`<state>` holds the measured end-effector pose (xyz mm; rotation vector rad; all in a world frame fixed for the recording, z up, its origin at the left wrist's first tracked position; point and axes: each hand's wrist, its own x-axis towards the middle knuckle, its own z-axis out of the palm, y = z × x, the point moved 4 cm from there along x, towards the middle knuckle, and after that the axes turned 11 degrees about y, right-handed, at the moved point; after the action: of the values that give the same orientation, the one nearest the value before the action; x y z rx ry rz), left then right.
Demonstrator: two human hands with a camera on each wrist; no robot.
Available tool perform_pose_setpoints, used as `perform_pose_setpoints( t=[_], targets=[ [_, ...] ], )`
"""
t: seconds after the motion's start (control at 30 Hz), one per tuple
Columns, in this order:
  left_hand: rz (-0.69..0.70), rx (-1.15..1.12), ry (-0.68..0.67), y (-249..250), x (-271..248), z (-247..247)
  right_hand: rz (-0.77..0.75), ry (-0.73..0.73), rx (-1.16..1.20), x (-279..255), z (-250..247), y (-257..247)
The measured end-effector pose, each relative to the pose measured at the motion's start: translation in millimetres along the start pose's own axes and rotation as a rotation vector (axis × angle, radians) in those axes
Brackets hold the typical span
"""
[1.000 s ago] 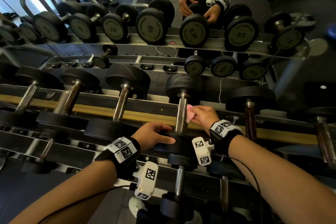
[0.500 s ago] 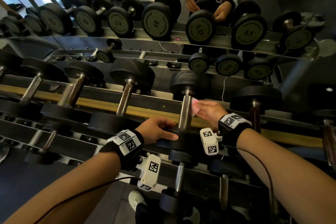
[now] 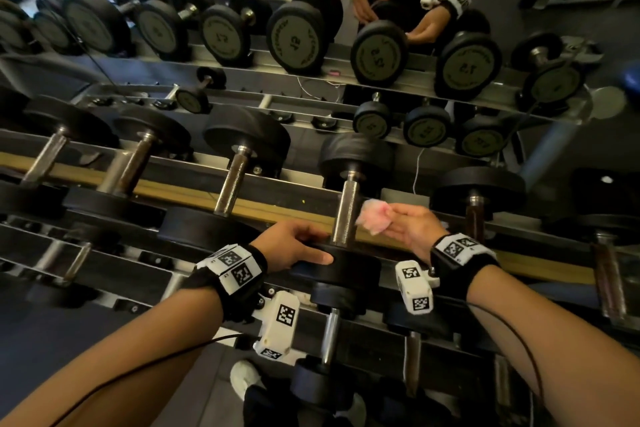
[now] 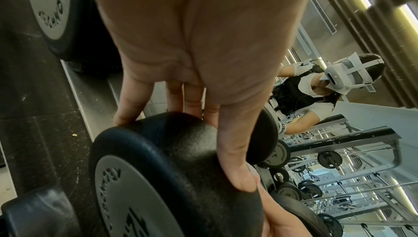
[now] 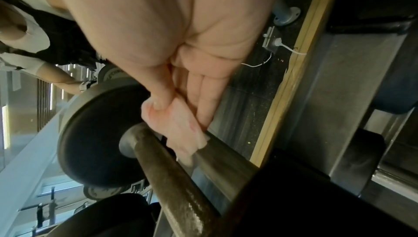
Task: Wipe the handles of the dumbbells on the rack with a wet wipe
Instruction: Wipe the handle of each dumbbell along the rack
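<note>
Since the earlier frame, the right hand (image 3: 414,227) has drawn its pink wet wipe (image 3: 373,220) off the handle (image 3: 344,215), pinching it just beside. On the rack (image 3: 284,199), the left hand (image 3: 294,246) grips the dumbbell (image 3: 341,267) head, fingers curled over. Its faceplate lettering (image 4: 113,185) is partly hidden.
</note>
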<state>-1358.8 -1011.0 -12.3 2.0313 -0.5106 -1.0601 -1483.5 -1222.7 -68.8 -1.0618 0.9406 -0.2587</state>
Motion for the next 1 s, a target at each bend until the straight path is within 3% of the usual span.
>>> perform_pose_setpoints(
  t=[0.3, 0.43, 0.53, 0.6, 0.8, 1.0],
  targets=[
    [0.019, 0.004, 0.024, -5.2, 1.1, -0.6, 0.052, 0.006, -0.117, 1.2, 47.4, 15.1],
    [0.022, 0.012, 0.007, -5.4, 4.2, -0.9, -0.014, 0.014, -0.240, -10.6, 40.2, 16.6],
    [0.029, 0.015, -0.022, -3.6, 5.2, 0.2, -0.122, -0.065, -0.434, -24.9, 33.7, 12.1],
    [0.033, 0.013, -0.031, -3.3, 5.4, 0.5, -0.101, -0.109, -0.459, -29.0, 27.2, 8.6],
    [0.047, 0.030, -0.018, -4.2, 5.3, 0.4, 0.058, 0.039, -0.238, -16.6, 18.9, -2.8],
    [0.044, 0.049, 0.012, -7.4, 6.5, 0.4, -0.029, 0.029, -0.478, -21.0, 48.3, 16.7]
  ],
)
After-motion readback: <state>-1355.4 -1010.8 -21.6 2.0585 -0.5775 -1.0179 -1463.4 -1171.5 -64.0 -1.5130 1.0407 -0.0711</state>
